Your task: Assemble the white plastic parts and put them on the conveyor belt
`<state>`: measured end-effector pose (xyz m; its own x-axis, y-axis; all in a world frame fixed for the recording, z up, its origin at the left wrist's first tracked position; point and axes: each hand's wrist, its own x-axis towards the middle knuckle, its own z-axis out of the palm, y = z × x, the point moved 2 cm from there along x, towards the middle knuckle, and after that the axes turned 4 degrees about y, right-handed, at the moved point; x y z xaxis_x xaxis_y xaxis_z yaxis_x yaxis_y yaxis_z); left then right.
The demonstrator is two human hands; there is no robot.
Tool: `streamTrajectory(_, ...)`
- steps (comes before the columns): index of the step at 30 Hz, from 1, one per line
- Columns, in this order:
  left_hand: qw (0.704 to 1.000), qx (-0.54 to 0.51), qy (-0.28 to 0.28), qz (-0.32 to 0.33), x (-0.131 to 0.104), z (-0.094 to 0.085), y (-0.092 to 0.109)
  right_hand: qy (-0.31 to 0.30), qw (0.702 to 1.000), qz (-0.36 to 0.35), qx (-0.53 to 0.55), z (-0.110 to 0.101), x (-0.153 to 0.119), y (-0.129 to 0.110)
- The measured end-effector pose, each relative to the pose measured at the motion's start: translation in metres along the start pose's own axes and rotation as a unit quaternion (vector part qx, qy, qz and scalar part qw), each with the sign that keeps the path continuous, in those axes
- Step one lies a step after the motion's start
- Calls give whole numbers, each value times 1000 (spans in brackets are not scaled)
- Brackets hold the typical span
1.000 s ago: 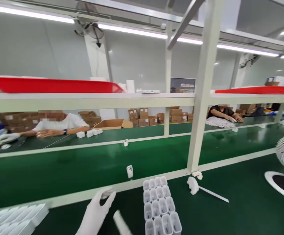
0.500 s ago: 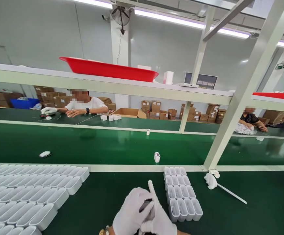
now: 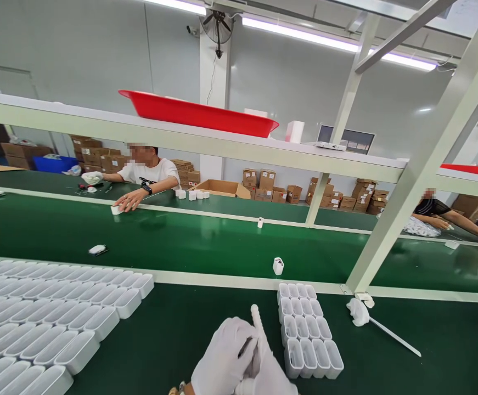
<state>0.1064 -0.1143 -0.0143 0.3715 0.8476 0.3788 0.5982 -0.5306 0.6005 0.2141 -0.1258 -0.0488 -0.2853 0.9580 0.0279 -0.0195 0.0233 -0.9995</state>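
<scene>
Both of my hands wear white gloves and meet at the bottom middle. My left hand (image 3: 222,359) wraps a small dark part held between the two. My right hand (image 3: 269,373) grips a white ribbed stick (image 3: 257,317) that points up and away from me. Just to the right lies a small block of white open shells (image 3: 307,334). A large field of white oblong shells (image 3: 37,323) covers the bench at the left.
A white adapter (image 3: 278,266) stands on the green conveyor belt (image 3: 206,249), with a small white piece (image 3: 97,249) further left. A white brush-like tool (image 3: 366,317) lies at right. A slanted frame post (image 3: 411,175) rises there. Two other people work across the belt.
The view swung left and down, bringing the large shell field into sight. My hands came together around the stick. The person opposite reached a hand out onto the belt.
</scene>
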Motion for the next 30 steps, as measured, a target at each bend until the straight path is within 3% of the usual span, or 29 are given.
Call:
streamTrajectory(3,998,-43,-31,-32,2,3,-4,5,1000,-20,0,0,3,0)
streamTrajectory(8,990,-53,-105,-77,2,4,-8,4,998,-56,-5,-8,-17,-10)
streamTrajectory(14,987,-53,-134,-75,-9,3,-7,15,998,-58,-22,-8,-22,-17)
streamTrajectory(18,985,-38,-150,-72,-3,0,-9,18,998,-39,-38,-4,-14,-12)
streamTrajectory(23,975,-42,-216,-25,20,-32,-12,-4,998,8,-57,2,-15,-5)
streamTrajectory(26,970,-107,-217,13,28,-57,-9,-76,993,63,-70,-2,-24,-10)
streamTrajectory(30,939,-190,-285,36,25,-71,4,-189,975,106,-47,-11,-31,-12)
